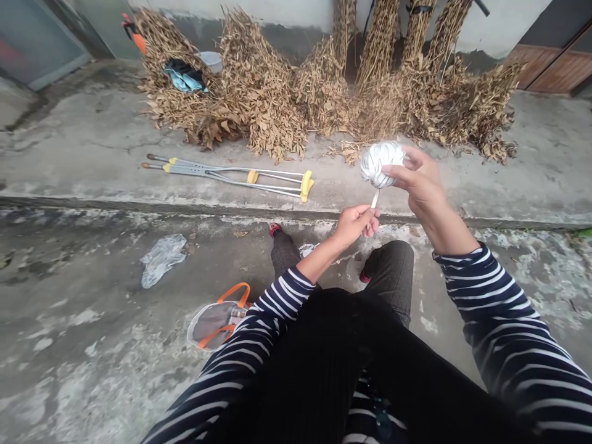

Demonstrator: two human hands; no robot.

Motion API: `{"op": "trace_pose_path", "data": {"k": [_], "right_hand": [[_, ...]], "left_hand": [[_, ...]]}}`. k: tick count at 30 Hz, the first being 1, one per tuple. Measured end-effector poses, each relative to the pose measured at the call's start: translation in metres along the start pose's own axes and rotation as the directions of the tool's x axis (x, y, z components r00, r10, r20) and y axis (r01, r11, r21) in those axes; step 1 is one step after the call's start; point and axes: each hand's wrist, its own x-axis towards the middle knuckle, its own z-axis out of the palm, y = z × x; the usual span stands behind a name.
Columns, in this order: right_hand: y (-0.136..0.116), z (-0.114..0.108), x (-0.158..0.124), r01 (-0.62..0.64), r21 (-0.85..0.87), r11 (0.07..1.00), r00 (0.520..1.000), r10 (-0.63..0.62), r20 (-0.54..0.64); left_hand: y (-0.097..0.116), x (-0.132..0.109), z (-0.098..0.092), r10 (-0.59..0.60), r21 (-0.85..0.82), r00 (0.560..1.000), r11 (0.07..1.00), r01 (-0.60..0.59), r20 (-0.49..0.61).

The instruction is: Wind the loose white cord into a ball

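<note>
R hand (419, 179) grips ball (380, 162), L hand (355, 223) pinches strip (374, 200)

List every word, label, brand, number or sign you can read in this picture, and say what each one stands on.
None can be read: no lettering shows on the white ball in the right hand, the strip pinched by the left hand, the crutches, the orange-handled bag or the clear plastic bag.

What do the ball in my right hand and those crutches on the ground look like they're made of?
The ball looks like flat white strip, perhaps plastic or cloth, wound in crossing bands; the left hand pinches its loose end. The crutches look like matte grey metal tubing with yellow pads, likely foam or rubber.
</note>
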Motion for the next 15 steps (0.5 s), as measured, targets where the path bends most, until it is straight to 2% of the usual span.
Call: {"op": "trace_pose_path", "data": {"k": [3, 7, 10, 15], "right_hand": [[0.01, -0.011, 0.014, -0.021, -0.048, 0.999, 0.999, 0.02, -0.03], [0.031, -0.02, 0.025, 0.125, -0.189, 0.974, 0.99, -0.135, -0.045], [0.051, -0.017, 0.021, 0.192, -0.323, 0.927, 0.98, -0.196, 0.02], [0.078, -0.007, 0.002, 0.293, -0.539, 0.79, 0.956, -0.223, 0.192]], "left_hand": [[0.003, -0.012, -0.018, -0.067, 0.034, 0.993, 0.997, 0.064, 0.102], [0.01, -0.027, -0.041, -0.176, 0.065, 0.951, 0.984, 0.165, 0.252], [0.015, -0.034, -0.053, -0.231, 0.055, 0.923, 0.973, 0.225, 0.308], [0.022, -0.031, -0.061, -0.248, -0.017, 0.921, 0.964, 0.265, 0.301]]}}
